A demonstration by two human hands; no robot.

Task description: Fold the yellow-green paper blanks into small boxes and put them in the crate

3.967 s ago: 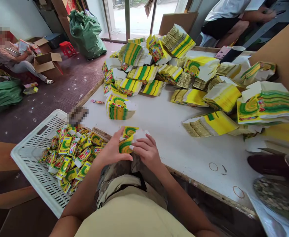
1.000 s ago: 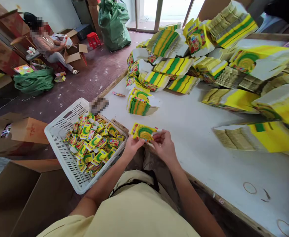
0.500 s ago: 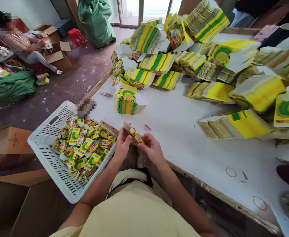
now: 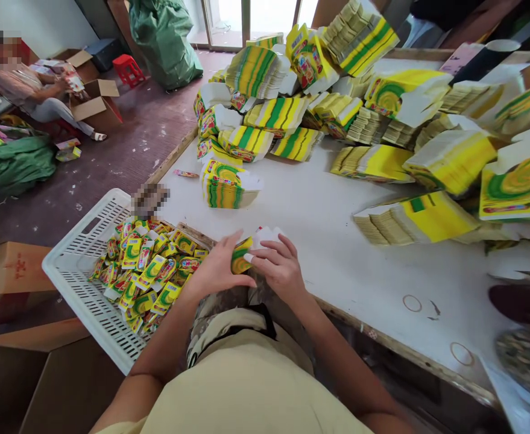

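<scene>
A small yellow-and-green printed carton (image 4: 241, 255) with white flaps is between my hands at the table's near edge. My left hand (image 4: 216, 270) is open beside it, fingers stretched forward and thumb held apart below. My right hand (image 4: 279, 264) has its fingers bent around the carton's flap end. Left of my hands, a white plastic basket (image 4: 72, 289) holds a heap of similar small filled cartons (image 4: 154, 271). A stack of flat cartons (image 4: 223, 184) stands on the white table (image 4: 301, 211) just beyond my hands.
Many bundles of flat yellow cartons (image 4: 283, 114) are piled across the table's far side and right. Open cardboard boxes (image 4: 66, 380) stand at lower left. A seated person (image 4: 43, 90) handles packages at upper left, near a red stool (image 4: 128, 69) and green sack (image 4: 165, 42).
My left hand has gone from gripping the carton to spread fingers beside it. My right fingers now reach over the flap end. The view has shifted slightly.
</scene>
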